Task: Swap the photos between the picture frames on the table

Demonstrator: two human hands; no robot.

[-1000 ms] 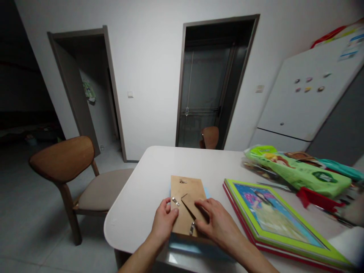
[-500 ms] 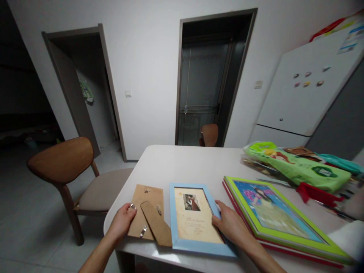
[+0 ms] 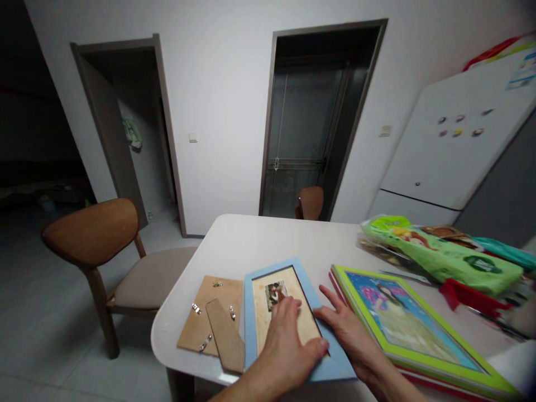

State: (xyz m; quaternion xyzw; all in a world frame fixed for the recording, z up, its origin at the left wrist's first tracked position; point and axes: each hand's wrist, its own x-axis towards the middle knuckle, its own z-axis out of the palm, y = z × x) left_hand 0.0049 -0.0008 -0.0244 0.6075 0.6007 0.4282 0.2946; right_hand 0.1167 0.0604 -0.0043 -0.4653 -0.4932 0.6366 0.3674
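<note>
- Head view: the blue picture frame [image 3: 250, 318] lies flat on the white desk [image 3: 268, 237], right in front of the person. Its near end sits at the desk's near rim.
- The left hand [image 3: 288, 340] is open and rests palm down on the cream insert sheet [image 3: 262, 318] inside the frame. Its fingertips are just beside the small photo [image 3: 273, 293] printed on that sheet.
- The right hand [image 3: 347, 335] is also open with its fingers spread. It rests on the frame's right rail and grips nothing.
- The brown backing board [image 3: 201, 324] lies flat just to the left of the frame, touching it or nearly so. Its stand leg [image 3: 226, 340] points toward the desk's near rim.
- The green-framed picture [image 3: 397, 318] lies close on the right, on top of a red-edged one. A wooden chair [image 3: 94, 231] stands well apart to the left.
- What could go wrong, as I judge it: the frame sits so near the rim that a push from either flat hand could slide it off the desk. The left palm pressing on the loose sheet could crease it or smudge the photo. An elbow could knock the backing board, which also lies near the rim.
- The frame's long axis runs from the person toward the far side of the desk. It is skewed a little, with the far end turned left. The photo sits toward the far end, so the top of the sheet points away from the person.
</note>
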